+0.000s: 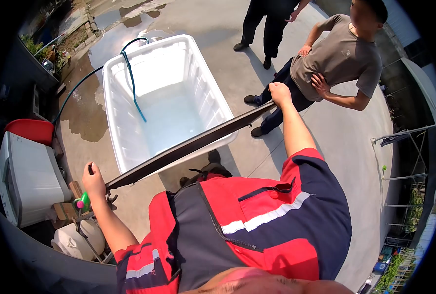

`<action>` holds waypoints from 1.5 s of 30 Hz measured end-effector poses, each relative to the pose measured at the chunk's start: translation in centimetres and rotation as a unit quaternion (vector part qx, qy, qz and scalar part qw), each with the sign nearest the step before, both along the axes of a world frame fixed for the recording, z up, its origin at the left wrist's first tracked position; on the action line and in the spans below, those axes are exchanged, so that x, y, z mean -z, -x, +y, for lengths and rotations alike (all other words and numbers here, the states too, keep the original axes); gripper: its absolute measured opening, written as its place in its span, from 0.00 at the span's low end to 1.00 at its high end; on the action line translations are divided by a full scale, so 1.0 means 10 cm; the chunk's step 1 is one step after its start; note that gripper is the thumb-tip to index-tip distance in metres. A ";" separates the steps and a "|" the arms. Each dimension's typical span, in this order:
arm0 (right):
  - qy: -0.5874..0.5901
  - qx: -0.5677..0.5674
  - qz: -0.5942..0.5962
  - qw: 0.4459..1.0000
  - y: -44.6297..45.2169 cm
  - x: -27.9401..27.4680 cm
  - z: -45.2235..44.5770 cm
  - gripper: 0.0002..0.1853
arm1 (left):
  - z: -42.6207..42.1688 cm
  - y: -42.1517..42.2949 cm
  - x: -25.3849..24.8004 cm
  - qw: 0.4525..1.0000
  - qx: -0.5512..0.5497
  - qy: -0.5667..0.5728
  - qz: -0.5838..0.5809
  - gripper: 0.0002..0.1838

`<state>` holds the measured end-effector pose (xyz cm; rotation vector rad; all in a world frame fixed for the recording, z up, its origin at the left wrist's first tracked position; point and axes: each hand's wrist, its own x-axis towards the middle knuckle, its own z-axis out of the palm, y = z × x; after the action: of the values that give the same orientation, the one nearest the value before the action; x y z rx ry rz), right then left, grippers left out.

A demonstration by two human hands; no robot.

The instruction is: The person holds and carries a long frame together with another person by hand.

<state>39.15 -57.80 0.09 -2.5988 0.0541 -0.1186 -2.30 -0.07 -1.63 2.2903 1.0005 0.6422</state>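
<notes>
A long dark bar slants across the view, in front of the near rim of a large white tub. My left hand is closed at the bar's lower left end, with a small black piece showing at the fingers. At the upper right end, my right hand is closed around the bar. Shallow water lies in the tub, and a dark green hose hangs over its far rim into it.
A person in a brown shirt stands at the right, close beyond my right hand; another person in dark trousers stands farther back. At left are a white machine, a red basin and a white container. A metal frame stands far right.
</notes>
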 end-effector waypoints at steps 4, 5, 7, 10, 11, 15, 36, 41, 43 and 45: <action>0.008 -0.005 0.001 1.000 0.06 -0.04 0.03 0.18 | 0.05 0.03 -0.01 0.998 -0.002 0.056 0.034 0.17; 0.009 -0.002 0.019 1.000 0.07 -0.10 0.05 0.18 | 0.06 0.05 0.02 0.999 -0.002 0.040 0.036 0.17; 0.001 -0.008 0.023 1.000 0.06 -0.10 0.04 0.21 | 0.07 0.03 0.06 1.000 -0.002 0.011 0.027 0.17; 0.009 -0.002 0.006 1.000 0.02 -0.05 0.02 0.20 | 0.07 0.02 0.06 0.999 -0.004 0.037 0.011 0.16; 0.015 -0.004 -0.016 1.000 -0.01 0.00 0.00 0.19 | 0.06 0.02 0.05 0.999 -0.007 0.041 0.015 0.16; 0.004 0.009 0.002 1.000 0.07 -0.04 0.01 0.18 | 0.03 0.03 0.03 1.000 -0.008 0.013 0.018 0.16; -0.013 -0.058 -0.008 0.998 -0.07 0.15 -0.18 0.17 | -0.09 0.05 -0.11 0.999 -0.039 0.021 0.020 0.14; -0.005 -0.025 -0.023 0.999 0.02 0.10 -0.13 0.16 | -0.05 0.07 0.01 0.999 -0.026 0.026 0.012 0.14; 0.004 -0.014 -0.033 0.999 0.03 0.11 -0.12 0.16 | -0.10 0.06 -0.08 0.999 -0.024 0.038 0.023 0.15; 0.001 -0.006 0.030 1.000 0.02 0.08 -0.13 0.20 | -0.06 0.03 -0.04 1.000 -0.011 0.018 0.023 0.15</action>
<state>38.97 -59.06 -0.67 -2.6048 0.0591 -0.0352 -2.63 -0.65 -1.24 2.2748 1.0510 0.5773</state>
